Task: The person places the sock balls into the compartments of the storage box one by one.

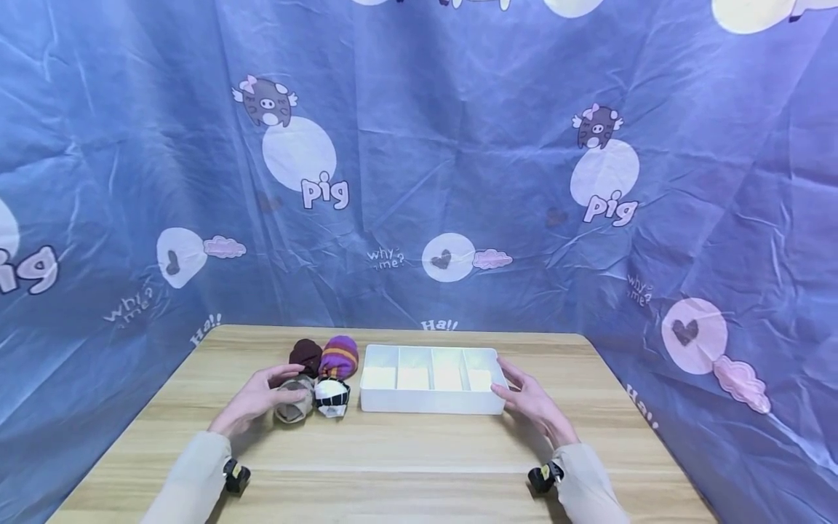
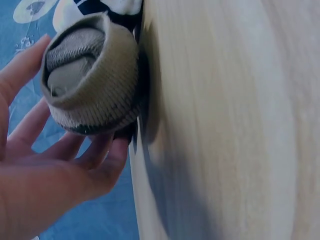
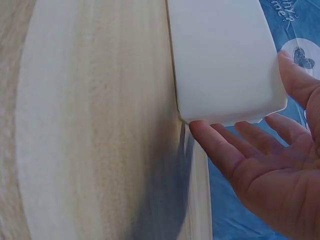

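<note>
Four-sided and white, the divided box [image 1: 432,400] has several compartments in a row. My right hand [image 1: 532,399] is at its right end, fingers extended along the end wall and thumb by the front corner; the right wrist view shows the fingertips at the box wall [image 3: 225,60]. My left hand [image 1: 258,399] reaches around a rolled grey-beige sock [image 1: 294,409], fingers spread and loosely bent beside it; firm contact is unclear. Touching or close by are a rolled black-and-white sock [image 1: 332,398], a dark brown one [image 1: 305,355] and a purple one with orange stripes [image 1: 340,356].
The wooden table [image 1: 406,473] carries the socks on the left and the box at centre, toward the far edge. A blue printed curtain [image 1: 406,145] hangs behind and along both sides.
</note>
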Demonstrator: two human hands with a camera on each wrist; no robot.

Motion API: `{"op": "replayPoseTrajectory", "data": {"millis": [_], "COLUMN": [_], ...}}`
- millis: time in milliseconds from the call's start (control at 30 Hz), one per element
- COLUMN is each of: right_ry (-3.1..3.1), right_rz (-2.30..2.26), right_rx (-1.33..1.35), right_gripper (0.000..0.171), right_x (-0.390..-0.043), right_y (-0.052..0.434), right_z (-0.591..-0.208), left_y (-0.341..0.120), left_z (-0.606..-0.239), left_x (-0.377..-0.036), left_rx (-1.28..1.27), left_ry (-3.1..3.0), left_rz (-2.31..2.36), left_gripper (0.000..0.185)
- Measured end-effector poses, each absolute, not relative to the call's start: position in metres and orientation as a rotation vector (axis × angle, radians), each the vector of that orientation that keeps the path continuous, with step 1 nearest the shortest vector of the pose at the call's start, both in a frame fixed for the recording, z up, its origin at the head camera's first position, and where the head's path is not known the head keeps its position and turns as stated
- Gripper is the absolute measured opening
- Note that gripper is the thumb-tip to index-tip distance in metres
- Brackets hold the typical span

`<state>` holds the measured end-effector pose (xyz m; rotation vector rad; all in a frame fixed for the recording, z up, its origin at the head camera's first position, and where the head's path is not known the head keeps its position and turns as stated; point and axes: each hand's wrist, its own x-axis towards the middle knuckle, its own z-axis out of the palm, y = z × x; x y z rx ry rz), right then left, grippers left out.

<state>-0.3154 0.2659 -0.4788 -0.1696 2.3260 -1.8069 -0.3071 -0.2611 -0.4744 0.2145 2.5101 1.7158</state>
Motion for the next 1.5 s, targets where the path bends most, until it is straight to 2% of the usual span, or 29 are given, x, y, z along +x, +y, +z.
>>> {"op": "replayPoseTrajectory", "data": {"millis": [567, 933, 1333, 1500], "right_ry": [2.293, 2.308, 2.318, 2.319], "right_rz": [-1.853, -1.833, -1.812, -1.817], "right_rx": [-0.142, -0.129, -0.166, -0.165], "right_gripper": [0.076, 0.076, 0.078, 0.075], "right_x": [-0.315, -0.314, -0.315, -0.317], "right_y": [0.264, 0.263, 0.263, 0.263], "right_z": [-0.48, -0.478, -0.479, -0.48], "left_y": [-0.268, -0.274, -0.271, -0.268], "left_z": [-0.472, -0.475, -0.473, -0.465], "left_x": [-0.304, -0.304, -0.309, -0.312], "left_rx": [0.295, 0.369, 0.159, 0.162], "left_ry": [2.521, 2.388, 2.646, 2.655], "left_rz": [1.572, 1.665, 1.66, 1.733], "left_gripper": [0.07, 0.07, 0.067, 0.069]}}
